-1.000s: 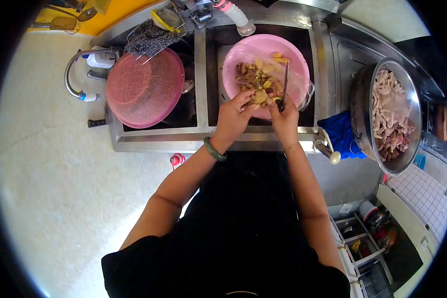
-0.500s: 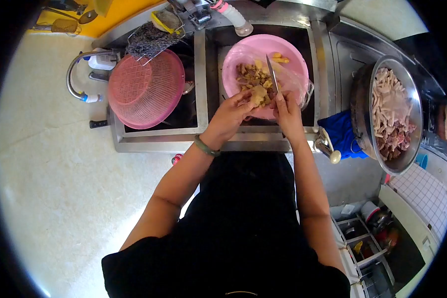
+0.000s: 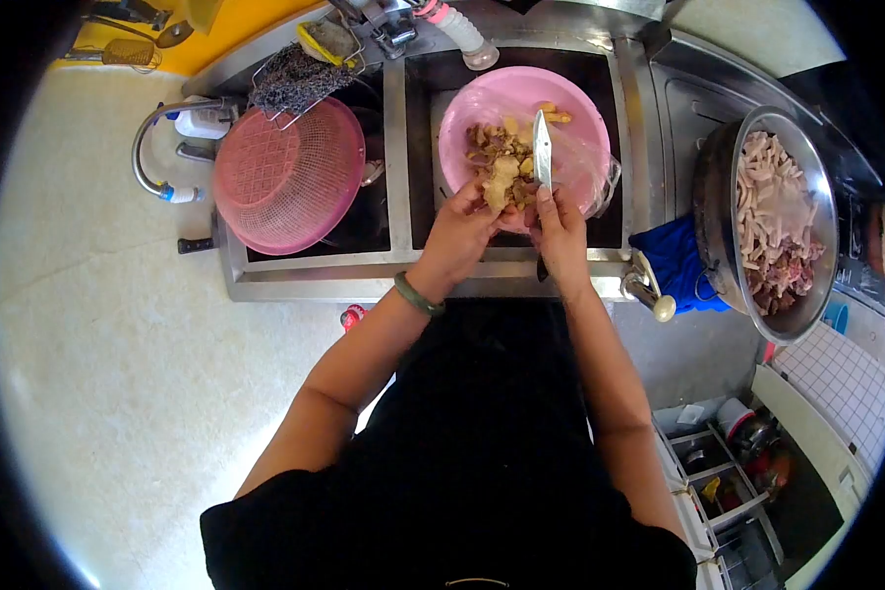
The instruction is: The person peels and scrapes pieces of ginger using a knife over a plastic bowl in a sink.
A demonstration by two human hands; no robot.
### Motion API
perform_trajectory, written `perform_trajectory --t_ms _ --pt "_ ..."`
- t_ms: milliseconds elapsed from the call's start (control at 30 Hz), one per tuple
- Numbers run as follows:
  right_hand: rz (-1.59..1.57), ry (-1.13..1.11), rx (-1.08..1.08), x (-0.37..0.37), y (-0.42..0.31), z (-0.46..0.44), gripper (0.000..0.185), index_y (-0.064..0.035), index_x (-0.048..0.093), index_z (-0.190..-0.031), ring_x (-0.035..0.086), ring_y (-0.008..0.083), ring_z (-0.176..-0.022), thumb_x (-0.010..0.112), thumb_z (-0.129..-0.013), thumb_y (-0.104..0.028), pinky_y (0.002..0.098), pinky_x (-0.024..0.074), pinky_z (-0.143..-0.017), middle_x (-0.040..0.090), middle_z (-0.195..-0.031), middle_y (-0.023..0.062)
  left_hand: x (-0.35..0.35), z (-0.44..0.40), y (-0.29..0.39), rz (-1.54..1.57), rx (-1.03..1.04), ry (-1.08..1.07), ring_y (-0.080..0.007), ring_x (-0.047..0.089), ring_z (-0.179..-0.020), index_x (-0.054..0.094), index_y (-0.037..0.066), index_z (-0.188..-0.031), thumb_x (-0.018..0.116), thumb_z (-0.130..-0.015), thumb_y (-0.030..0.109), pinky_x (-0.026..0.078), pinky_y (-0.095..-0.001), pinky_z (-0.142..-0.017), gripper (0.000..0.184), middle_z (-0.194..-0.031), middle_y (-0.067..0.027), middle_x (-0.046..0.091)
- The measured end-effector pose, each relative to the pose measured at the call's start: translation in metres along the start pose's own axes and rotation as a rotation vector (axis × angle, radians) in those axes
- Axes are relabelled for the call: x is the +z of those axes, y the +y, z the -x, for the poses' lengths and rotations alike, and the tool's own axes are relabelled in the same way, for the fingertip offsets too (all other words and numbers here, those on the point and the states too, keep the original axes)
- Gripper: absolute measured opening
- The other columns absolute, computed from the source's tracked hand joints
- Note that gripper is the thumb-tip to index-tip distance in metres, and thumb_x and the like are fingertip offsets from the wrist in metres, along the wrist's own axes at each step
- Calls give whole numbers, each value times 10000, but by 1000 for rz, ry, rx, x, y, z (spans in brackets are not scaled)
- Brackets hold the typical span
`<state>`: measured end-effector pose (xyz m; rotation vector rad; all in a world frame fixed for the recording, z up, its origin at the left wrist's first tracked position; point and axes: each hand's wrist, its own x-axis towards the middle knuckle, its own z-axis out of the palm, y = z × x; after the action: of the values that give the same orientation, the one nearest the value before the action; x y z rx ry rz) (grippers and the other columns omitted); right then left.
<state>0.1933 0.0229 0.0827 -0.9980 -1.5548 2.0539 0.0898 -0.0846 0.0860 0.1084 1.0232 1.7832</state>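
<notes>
Over the near edge of a pink basin (image 3: 585, 108), my left hand (image 3: 459, 231) is closed on a knobbly piece of ginger root (image 3: 501, 181), pale where its skin is off. My right hand (image 3: 561, 231) grips a knife (image 3: 542, 147), its blade pointing away from me just right of the ginger. Beneath them, a clear plastic bag (image 3: 575, 162) lines part of the basin, with brown peelings and ginger bits (image 3: 482, 144) on it. A few peeled yellowish pieces (image 3: 556, 115) lie at the basin's far side.
The basin sits in a steel sink (image 3: 615, 88) under a faucet (image 3: 477, 54). An upturned pink colander (image 3: 285, 177) covers the left sink, with a scrubber rack (image 3: 300, 79) behind. To the right stand a metal bowl of cut meat (image 3: 782, 226) and a blue cloth (image 3: 674, 261).
The ginger has turned more upright in my left hand. The knife has swung to point straighter away, its blade now showing its flat side.
</notes>
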Motion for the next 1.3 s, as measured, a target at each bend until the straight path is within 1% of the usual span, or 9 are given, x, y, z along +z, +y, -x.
perform_trajectory --t_ms 100,200,300,400,533,733,833,1000,1300 --pt "-237 -4 101 11 -24 7 214 -19 541 -957 499 75 -685 472 -981 -220 215 415 -573 543 -745 16 13 5 8 -187 59 -28 -167 584 -1017 453 11 -1310 509 -880 -21 490 -302 -884 435 -1172 -87 572" --pt "-174 -18 45 7 -8 1 212 -15 549 -1001 506 80 -685 473 -979 -212 215 433 -602 552 -757 15 21 6 15 -288 66 -49 -155 590 -1001 454 14 -1317 522 -882 1 493 -286 -856 440 -1180 -78 574" --pt "10 -34 14 -1 -4 -3 217 -15 556 -1040 501 75 -681 466 -981 -205 209 419 -583 553 -758 10 21 7 21 -260 6 -27 -139 585 -1008 456 7 -1323 491 -863 -37 496 -259 -833 463 -1164 -78 582" --pt "-42 -14 21 -2 -3 -3 216 -68 550 -1074 406 19 -557 454 -986 -240 163 294 -463 515 -728 -29 17 6 19 -294 5 -11 -118 581 -997 451 10 -1333 524 -868 -13 490 -240 -820 471 -1150 -77 586" --pt "-94 45 17 -6 -9 5 233 -64 553 -1069 413 27 -583 453 -990 -258 169 309 -487 513 -733 -21 10 4 16 -379 -2 43 -148 593 -979 429 12 -1349 596 -878 76 509 -276 -787 504 -1163 -83 587" --pt "-18 24 -84 -4 -2 5 223 -50 518 -1082 438 47 -631 439 -998 -241 183 350 -528 505 -730 -10 14 3 13 -321 27 21 -153 594 -981 435 0 -1333 634 -853 78 512 -286 -795 525 -1162 -89 584" --pt "42 40 -93 -3 -1 5 201 -38 498 -1083 452 56 -648 447 -995 -212 193 385 -551 508 -732 -3 18 5 15 -314 26 9 -148 579 -1028 437 -38 -1319 629 -851 41 465 -276 -909 512 -1160 -103 576" --pt "143 49 -133 -3 -6 7 187 -12 490 -1085 472 64 -656 461 -988 -169 210 434 -584 520 -745 8 20 6 14 -249 -17 30 -160 584 -1019 437 -37 -1315 599 -883 62 495 -293 -886 471 -1151 -109 575" --pt "239 31 -126 3 1 11 247 -3 484 -1200 469 65 -660 453 -979 -108 221 431 -585 526 -748 11 5 6 8 -196 -1 86 -191 615 -964 445 -30 -1292 573 -912 95 534 -303 -815 420 -1120 -114 580"
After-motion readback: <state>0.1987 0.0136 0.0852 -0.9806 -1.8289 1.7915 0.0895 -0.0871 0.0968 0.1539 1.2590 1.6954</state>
